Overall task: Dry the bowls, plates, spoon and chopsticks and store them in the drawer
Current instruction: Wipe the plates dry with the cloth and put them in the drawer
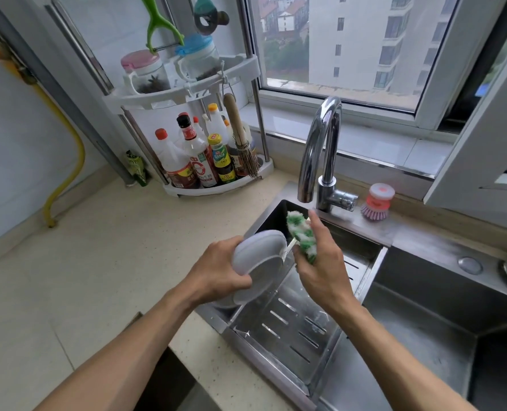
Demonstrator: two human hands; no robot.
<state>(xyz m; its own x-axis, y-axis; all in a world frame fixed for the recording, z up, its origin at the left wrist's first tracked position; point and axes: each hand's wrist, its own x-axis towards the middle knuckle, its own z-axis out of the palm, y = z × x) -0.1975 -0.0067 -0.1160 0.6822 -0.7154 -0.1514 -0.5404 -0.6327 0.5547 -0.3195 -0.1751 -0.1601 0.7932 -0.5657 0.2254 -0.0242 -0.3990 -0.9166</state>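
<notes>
My left hand (219,269) grips a white plate (261,255), tilted on edge with its underside toward me, over the left part of the sink. Below it, the rim of a second white dish (240,296) shows under my fingers; whether my hand holds it too is unclear. My right hand (320,262) is closed on a green-and-white cloth (301,232), held just right of the plate's rim. A thin pale stick-like piece (288,249) shows between plate and cloth. No spoon or drawer is in view.
A perforated steel drain tray (293,324) sits in the sink (424,321) below my hands. The chrome faucet (320,149) arches just behind. A pink dish brush (377,203) stands on the sink ledge. A corner rack of sauce bottles (199,155) occupies the beige counter (83,277).
</notes>
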